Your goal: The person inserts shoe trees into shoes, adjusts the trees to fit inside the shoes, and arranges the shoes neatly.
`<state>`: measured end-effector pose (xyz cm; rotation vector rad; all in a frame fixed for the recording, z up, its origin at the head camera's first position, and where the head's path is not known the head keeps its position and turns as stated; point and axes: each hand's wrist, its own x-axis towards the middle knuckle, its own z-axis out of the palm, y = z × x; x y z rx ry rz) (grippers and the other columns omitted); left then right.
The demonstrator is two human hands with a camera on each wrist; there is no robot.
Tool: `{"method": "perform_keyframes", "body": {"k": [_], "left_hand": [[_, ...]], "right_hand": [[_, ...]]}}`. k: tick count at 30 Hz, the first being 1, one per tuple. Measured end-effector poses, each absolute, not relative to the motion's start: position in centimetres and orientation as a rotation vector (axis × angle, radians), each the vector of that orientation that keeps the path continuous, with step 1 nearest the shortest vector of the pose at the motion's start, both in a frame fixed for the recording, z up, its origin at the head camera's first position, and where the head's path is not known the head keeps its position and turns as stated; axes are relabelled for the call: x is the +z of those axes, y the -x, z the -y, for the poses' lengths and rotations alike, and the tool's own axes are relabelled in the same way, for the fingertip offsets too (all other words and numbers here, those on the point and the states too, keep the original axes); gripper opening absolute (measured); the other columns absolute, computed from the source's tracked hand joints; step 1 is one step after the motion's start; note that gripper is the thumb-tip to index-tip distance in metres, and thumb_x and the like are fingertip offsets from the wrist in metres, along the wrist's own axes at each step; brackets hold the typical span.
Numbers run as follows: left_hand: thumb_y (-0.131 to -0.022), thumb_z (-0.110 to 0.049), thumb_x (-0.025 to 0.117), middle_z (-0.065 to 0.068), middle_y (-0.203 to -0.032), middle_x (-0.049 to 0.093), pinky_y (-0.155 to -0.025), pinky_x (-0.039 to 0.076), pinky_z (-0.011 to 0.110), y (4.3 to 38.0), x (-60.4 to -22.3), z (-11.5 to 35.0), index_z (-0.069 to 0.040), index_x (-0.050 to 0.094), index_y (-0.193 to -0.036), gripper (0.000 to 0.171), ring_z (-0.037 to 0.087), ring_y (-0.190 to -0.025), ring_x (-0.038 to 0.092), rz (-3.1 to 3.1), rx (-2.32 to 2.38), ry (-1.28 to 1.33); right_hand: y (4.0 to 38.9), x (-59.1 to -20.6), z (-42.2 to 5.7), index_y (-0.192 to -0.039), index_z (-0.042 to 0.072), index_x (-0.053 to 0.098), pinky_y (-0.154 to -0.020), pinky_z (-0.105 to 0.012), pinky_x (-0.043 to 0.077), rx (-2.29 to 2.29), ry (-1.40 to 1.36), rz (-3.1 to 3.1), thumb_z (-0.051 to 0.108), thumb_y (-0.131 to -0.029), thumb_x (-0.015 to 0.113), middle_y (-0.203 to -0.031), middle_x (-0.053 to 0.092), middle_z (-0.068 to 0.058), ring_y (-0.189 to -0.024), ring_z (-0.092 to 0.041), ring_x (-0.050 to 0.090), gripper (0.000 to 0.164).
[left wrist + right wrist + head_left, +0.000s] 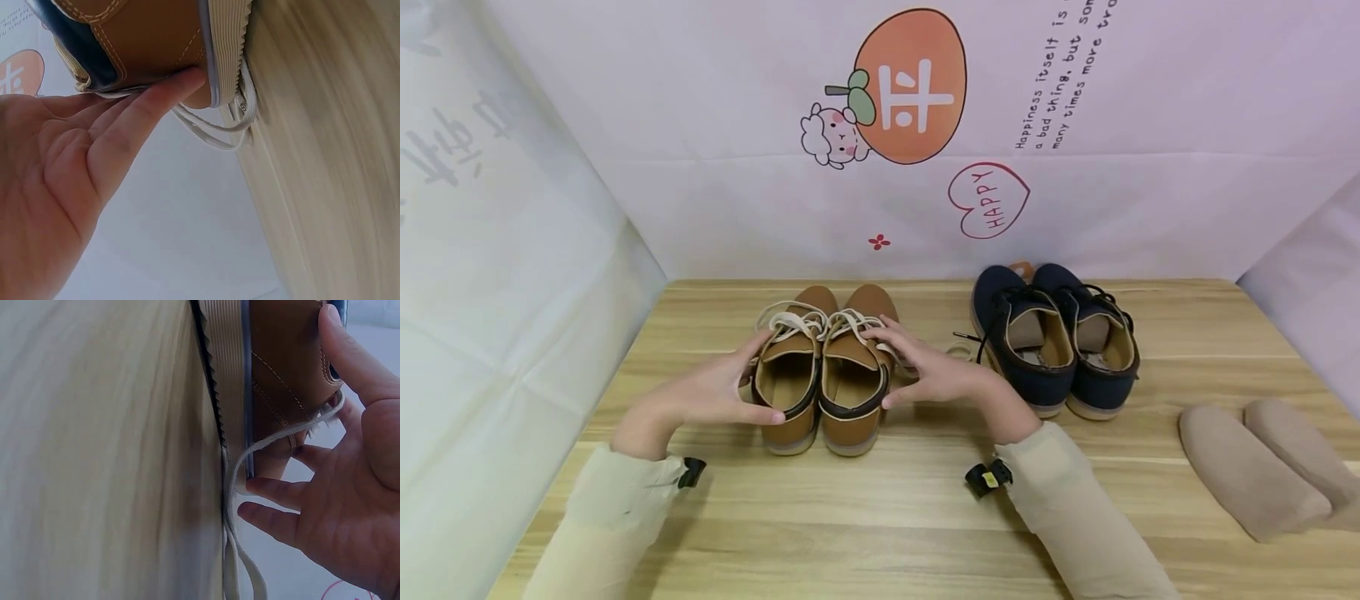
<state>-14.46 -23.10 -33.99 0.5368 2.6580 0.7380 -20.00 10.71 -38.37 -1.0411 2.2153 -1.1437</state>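
Observation:
A pair of brown lace-up shoes stands side by side on the wooden tabletop, toes toward the back wall: a left shoe (pixel 790 435) and a right shoe (pixel 850 437). My left hand (pixel 718 393) lies along the left shoe's outer side, thumb by the heel. In the left wrist view, its extended fingers (pixel 134 119) touch the brown upper. On the other side, my right hand (pixel 942 372) has its thumb at the right shoe's collar. Its spread fingers (pixel 275 490) lie beside that shoe in the right wrist view. White laces (pixel 793 323) hang loosely; some trail onto the table.
Two navy shoes (pixel 1101 396) with black laces stand to the right, near the back wall. Farther right lie two beige shoe-shaped inserts (pixel 1247 475). White printed sheets (pixel 737 100) form the back and sides around the wooden tabletop (pixel 820 533).

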Motion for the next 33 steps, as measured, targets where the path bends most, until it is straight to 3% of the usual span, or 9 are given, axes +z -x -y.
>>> {"method": "perform_keyframes", "body": {"k": [5, 15, 24, 33], "left_hand": [[-0.075, -0.062, 0.078, 0.027, -0.160, 0.024, -0.113, 0.035, 0.058, 14.6, -34.1, 22.2, -0.013, 0.000, -0.161, 0.126, 0.044, -0.142, 0.037, -2.654, 0.750, -0.564], [-0.072, -0.067, 0.077, 0.023, -0.162, 0.020, -0.116, 0.033, 0.053, 14.7, -34.0, 20.3, -0.007, 0.001, -0.160, 0.131, 0.039, -0.146, 0.034, -2.652, 0.709, -0.610], [-0.072, -0.069, 0.075, 0.019, -0.165, 0.013, -0.121, 0.025, 0.051, 14.9, -34.0, 18.6, -0.006, 0.001, -0.160, 0.131, 0.036, -0.151, 0.024, -2.634, 0.695, -0.637], [-0.071, -0.071, 0.075, 0.018, -0.165, 0.014, -0.121, 0.025, 0.049, 14.8, -33.7, 17.3, -0.005, 0.000, -0.160, 0.134, 0.034, -0.151, 0.024, -2.629, 0.667, -0.675]], "right_hand": [[19.8, -38.1, -11.8, -0.157, 0.029, 0.022, -0.118, -0.066, 0.014, -1.152, 0.983, -2.189, 0.025, -0.088, 0.077, -0.167, -0.016, -0.010, -0.154, -0.032, -0.010, 0.089], [19.4, -37.7, -13.8, -0.157, 0.030, 0.020, -0.118, -0.067, 0.012, -1.114, 0.953, -2.208, 0.026, -0.087, 0.078, -0.167, -0.015, -0.011, -0.154, -0.033, -0.012, 0.091], [19.1, -37.2, -15.4, -0.157, 0.025, 0.022, -0.118, -0.068, 0.010, -1.077, 0.977, -2.262, 0.027, -0.086, 0.079, -0.168, -0.006, -0.014, -0.154, -0.036, -0.012, 0.091], [18.5, -36.4, -16.6, -0.158, 0.022, 0.021, -0.117, -0.070, 0.012, -1.066, 0.950, -2.264, 0.029, -0.086, 0.078, -0.167, -0.006, -0.018, -0.154, -0.039, -0.008, 0.092]]}}
